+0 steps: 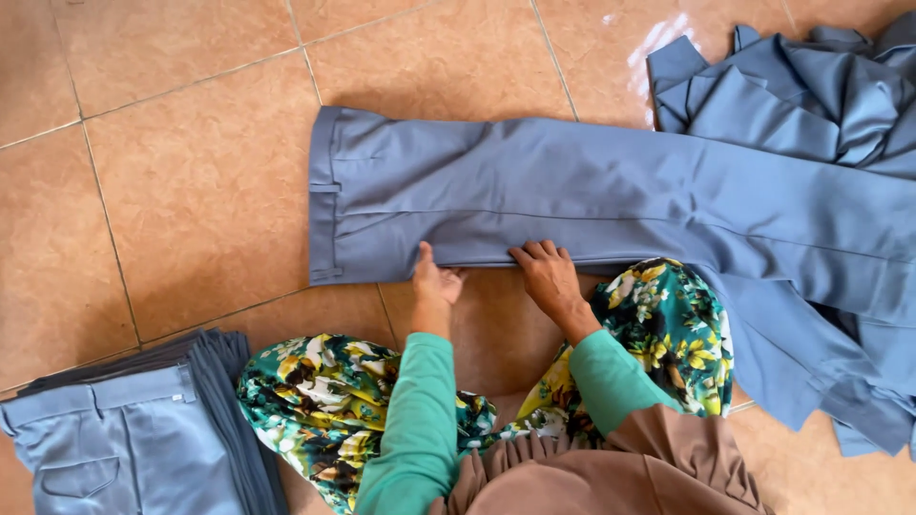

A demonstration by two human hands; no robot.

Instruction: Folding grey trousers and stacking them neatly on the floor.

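Note:
A pair of blue-grey trousers (534, 195) lies flat on the tiled floor, waistband to the left, legs running off to the right. My left hand (434, 283) rests at the trousers' near edge, fingers up against the cloth. Just to its right, my right hand (549, 277) presses on the same near edge with its fingers curled onto the fabric. Both arms wear green sleeves. My knees, in a green floral cloth (324, 396), sit either side of the arms.
A stack of folded trousers (124, 434), light blue over dark grey, lies at the lower left. A heap of unfolded blue-grey garments (811, 91) is piled at the upper right. Orange floor tiles (181, 172) surround everything.

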